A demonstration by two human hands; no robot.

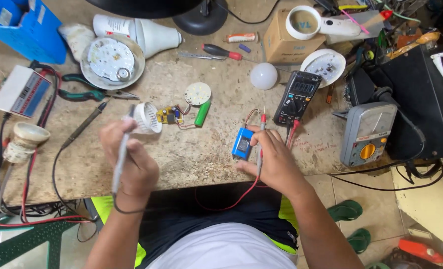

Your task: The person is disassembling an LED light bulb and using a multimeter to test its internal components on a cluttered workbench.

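My left hand (pixel 131 162) grips a grey pen-shaped probe (pixel 120 162) whose tip reaches up to a white ribbed bulb base (pixel 148 117). That base is wired to a small circuit board (pixel 168 115), a round LED disc (pixel 197 93) and a green cylinder (pixel 202 113). My right hand (pixel 273 162) presses a small blue block (pixel 242 143) to the bench with the thumb. It also holds a red-tipped test probe (pixel 262 123) between the fingers, and a red lead runs from it down over the table edge.
A black digital multimeter (pixel 297 97) and a grey analog meter (pixel 367 133) stand to the right. A white globe (pixel 264 75), green-handled pliers (pixel 87 92), a black probe (pixel 82 127), a red screwdriver (pixel 221 51) and a cardboard box (pixel 282 42) lie further back.
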